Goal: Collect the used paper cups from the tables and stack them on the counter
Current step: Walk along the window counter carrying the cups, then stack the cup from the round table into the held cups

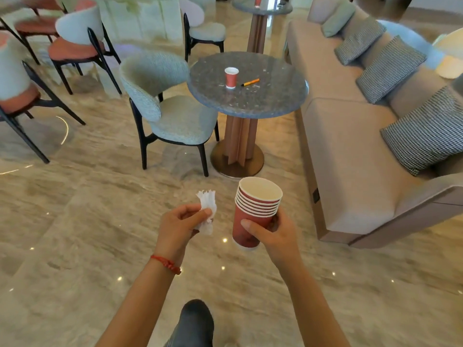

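My right hand [271, 232] grips a nested stack of several red paper cups [253, 211], held upright over the floor. My left hand [180, 221] pinches a crumpled white napkin [207, 209]. Ahead, a single red paper cup [230, 78] stands upright on a round dark stone table [263, 98], with an orange pen [250, 82] lying just to its right. Farther back, another red cup [258, 1] sits on a second round table [273, 8].
A grey upholstered chair [170, 108] stands left of the near table. A long beige sofa [355, 146] with checked cushions runs along the right. Orange-seated chairs [72, 48] fill the far left. Polished marble floor [87, 221] lies between me and the table.
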{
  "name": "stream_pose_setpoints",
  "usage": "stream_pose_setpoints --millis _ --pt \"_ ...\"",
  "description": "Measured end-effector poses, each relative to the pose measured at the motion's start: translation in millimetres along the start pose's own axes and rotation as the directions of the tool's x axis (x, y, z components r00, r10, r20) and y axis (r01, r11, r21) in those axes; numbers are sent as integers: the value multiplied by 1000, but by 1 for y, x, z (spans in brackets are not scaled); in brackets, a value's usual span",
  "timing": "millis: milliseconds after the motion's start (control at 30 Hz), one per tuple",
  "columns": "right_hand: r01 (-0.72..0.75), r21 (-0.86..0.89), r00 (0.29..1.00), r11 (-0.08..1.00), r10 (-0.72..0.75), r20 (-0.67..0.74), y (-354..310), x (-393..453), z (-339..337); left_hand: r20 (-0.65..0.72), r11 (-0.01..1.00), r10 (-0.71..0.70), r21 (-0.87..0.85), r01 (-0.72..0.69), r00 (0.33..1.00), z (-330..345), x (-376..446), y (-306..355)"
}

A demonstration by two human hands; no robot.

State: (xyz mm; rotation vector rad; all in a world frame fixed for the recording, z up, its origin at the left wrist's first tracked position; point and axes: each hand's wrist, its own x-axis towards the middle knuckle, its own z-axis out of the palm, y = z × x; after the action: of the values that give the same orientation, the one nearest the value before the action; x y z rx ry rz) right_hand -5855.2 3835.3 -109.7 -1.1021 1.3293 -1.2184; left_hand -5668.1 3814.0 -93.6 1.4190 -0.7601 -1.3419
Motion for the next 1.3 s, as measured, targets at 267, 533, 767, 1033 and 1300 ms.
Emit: stream_pose_setpoints --millis 267,533,767,1033,1300 --pt "2 38 1000 999 -2 7 -5 158 40 14 1000 -21 21 20 1000 21 156 41" --pt "-3 63 999 998 7 -53 -34 298 72 40 998 -20 60 17 999 38 303 102" --pt "-8 53 994 999 14 -110 -31 405 69 72 997 -64 48 60 995 72 407 118" --pt "-3 67 998 998 7 -59 -36 554 57 42 996 -57 74 54 997 128 525 143" --pt "-36 21 999 999 36 -8 -50 687 55 -31 994 -67 79 70 997 164 616 178"
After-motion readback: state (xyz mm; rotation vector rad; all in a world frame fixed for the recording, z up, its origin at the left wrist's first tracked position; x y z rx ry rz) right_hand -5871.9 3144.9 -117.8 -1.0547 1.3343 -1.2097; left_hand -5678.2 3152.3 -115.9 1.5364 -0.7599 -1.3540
